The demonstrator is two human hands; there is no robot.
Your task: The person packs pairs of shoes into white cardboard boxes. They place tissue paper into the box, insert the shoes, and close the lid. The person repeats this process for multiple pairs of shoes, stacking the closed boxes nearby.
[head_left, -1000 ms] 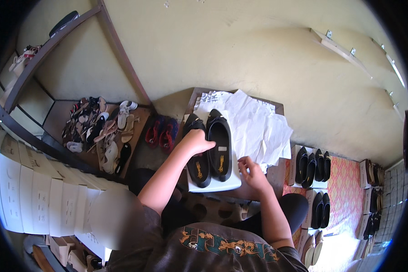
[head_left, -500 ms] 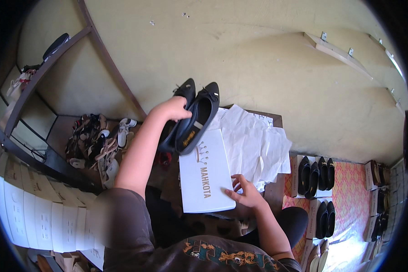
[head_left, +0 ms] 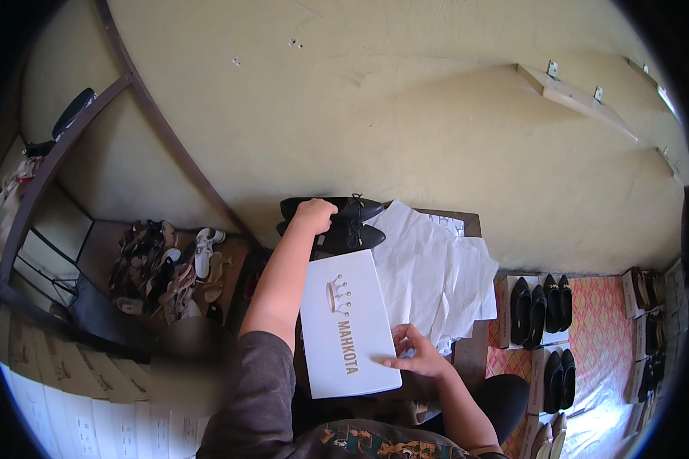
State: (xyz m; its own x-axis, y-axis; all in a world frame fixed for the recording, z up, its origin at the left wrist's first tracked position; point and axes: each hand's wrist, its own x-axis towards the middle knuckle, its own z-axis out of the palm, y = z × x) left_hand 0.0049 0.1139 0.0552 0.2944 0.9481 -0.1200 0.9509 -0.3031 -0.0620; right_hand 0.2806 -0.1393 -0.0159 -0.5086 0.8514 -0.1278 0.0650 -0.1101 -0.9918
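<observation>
A pair of black pointed flat shoes (head_left: pixel 352 236) with small bows lies side by side near the wall, toes to the right. My left hand (head_left: pixel 316 214) is closed on the farther shoe of the pair. In front of them is a white shoe box (head_left: pixel 348 325) with a gold crown print, its lid side up. My right hand (head_left: pixel 421 352) rests at the box's right edge, thumb on top and fingers curled beside it. White wrapping paper (head_left: pixel 436 275) lies in crumpled sheets right of the shoes and box.
White shoe boxes (head_left: pixel 76 398) are stacked at the lower left. Several sandals and shoes (head_left: pixel 164 268) are heaped on the floor at left, beside a metal rack (head_left: pixel 61 138). Black flats (head_left: pixel 524 310) stand on boxes at right over a red patterned mat (head_left: pixel 597 314). A wall shelf (head_left: pixel 574 96) juts out upper right.
My left hand has brought the black shoes down from above the box, turning them from upright to toes pointing right beside the paper. The right hand stays at the box edge.
</observation>
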